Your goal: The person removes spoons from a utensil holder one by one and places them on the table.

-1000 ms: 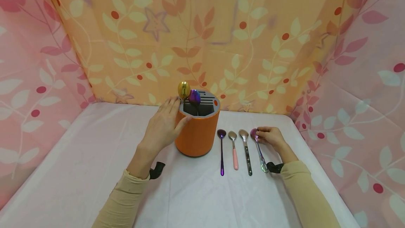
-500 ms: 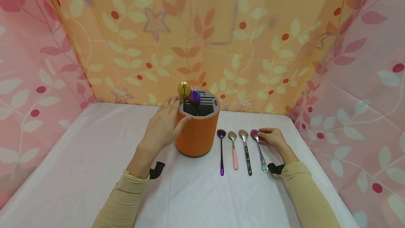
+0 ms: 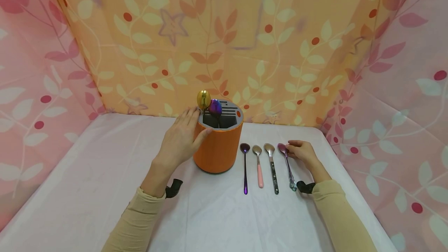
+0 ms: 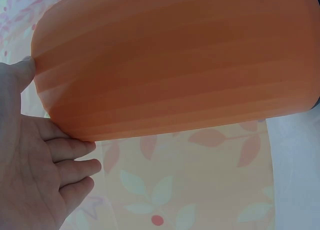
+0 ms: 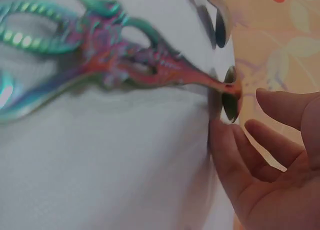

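An orange cylindrical utensil holder (image 3: 217,151) with a grey slotted top stands on the table. A gold spoon (image 3: 203,99) and a blue-purple spoon (image 3: 216,107) stick up from it. My left hand (image 3: 180,139) rests against its upper left side, thumb and fingers extended; in the left wrist view the fingertips touch the orange wall (image 4: 175,65). My right hand (image 3: 302,153) is beside the bowl of an iridescent spoon (image 3: 287,164) with an ornate handle. In the right wrist view the thumb and fingers stand apart near that bowl, pinching nothing; whether a fingertip touches it, I cannot tell.
Left of the ornate spoon lie a black-handled spoon (image 3: 273,168), a pink-handled spoon (image 3: 259,166) and a long purple spoon (image 3: 245,168), side by side. The white tablecloth (image 3: 217,221) ends at a patterned orange backdrop (image 3: 245,69) behind, with pink cloth at both sides.
My right hand has shifted slightly right. The ornate spoon has also moved a little to the right, still lying on the table. My left hand and the holder have stayed put.
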The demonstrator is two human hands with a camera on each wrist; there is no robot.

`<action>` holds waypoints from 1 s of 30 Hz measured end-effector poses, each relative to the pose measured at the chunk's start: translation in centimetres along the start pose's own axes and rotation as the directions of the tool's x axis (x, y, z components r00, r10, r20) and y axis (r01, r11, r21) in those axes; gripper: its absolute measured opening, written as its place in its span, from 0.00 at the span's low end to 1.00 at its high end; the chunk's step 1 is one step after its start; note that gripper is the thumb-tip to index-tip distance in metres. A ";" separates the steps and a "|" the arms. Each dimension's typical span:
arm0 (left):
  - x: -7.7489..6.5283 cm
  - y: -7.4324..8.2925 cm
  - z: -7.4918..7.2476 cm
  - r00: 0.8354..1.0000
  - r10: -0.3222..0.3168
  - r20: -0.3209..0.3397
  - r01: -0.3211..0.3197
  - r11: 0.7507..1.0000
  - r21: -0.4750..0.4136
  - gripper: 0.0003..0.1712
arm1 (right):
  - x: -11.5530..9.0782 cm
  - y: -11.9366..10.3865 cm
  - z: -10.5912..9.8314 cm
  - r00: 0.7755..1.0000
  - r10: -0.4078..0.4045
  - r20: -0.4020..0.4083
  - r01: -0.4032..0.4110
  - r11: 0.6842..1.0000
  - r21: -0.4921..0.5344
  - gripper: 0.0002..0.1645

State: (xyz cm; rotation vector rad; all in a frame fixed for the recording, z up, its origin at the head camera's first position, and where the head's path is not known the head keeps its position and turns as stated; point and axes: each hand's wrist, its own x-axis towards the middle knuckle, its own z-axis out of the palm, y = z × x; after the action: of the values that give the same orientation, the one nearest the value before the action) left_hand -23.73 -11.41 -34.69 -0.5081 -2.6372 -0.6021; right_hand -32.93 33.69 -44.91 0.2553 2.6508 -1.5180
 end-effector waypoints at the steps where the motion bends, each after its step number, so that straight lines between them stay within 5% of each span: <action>1: 0.0 0.0 0.0 1.000 0.001 -0.002 -0.001 1.000 0.000 0.50 | -0.1 -0.2 0.0 1.000 -0.012 -0.006 0.012 1.000 -0.020 0.32; 6: 0.1 0.0 -0.1 1.000 0.000 -0.003 0.000 1.000 0.001 0.50 | -0.5 -1.9 0.3 0.997 -0.065 -0.039 0.061 0.993 -0.101 0.37; 17: 0.0 0.1 -0.1 1.000 -0.012 0.020 0.012 1.000 0.004 0.51 | -2.1 -7.0 2.0 0.957 -0.251 -0.143 0.253 0.967 -0.006 0.37; 23: 0.1 0.1 -0.1 1.000 -0.014 0.020 0.013 1.000 0.007 0.51 | -3.5 -10.3 3.2 0.902 -0.382 -0.201 0.395 0.918 0.032 0.34; 30: 0.1 0.1 0.0 1.000 -0.016 0.016 0.016 1.000 0.007 0.50 | -5.4 -13.8 4.9 0.817 -0.535 -0.213 0.562 0.821 0.095 0.32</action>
State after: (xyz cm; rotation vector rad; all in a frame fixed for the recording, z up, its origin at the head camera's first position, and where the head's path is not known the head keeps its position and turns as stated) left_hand -23.77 -11.31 -34.60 -0.4922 -2.6603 -0.5966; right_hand -30.26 22.06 -34.84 -0.4434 2.9091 -1.9387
